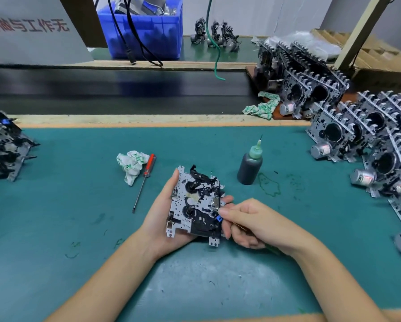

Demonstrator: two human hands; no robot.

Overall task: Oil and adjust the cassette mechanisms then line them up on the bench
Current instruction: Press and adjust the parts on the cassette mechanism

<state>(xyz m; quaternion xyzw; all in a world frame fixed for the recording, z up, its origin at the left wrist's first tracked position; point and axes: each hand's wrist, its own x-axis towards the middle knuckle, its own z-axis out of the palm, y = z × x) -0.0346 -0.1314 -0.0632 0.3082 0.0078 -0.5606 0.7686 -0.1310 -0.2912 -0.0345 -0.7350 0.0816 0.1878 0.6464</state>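
Note:
A cassette mechanism [190,205], a grey metal plate with black parts and two reel hubs, lies in my left hand [160,212], which grips it from below with the thumb on its left edge. My right hand [248,224] pinches a thin stick-like tool [240,227] and its tip touches the mechanism's right edge near a blue part. A dark oil bottle [249,167] with a green needle nozzle stands upright on the green mat [78,228], to the upper right of the mechanism.
A red-handled screwdriver [144,181] and a crumpled cloth [131,166] lie left of the mechanism. Rows of mechanisms [369,140] fill the right side. Several more [2,145] sit at the left edge. A dark conveyor belt [115,91] and a blue bin [146,31] are behind.

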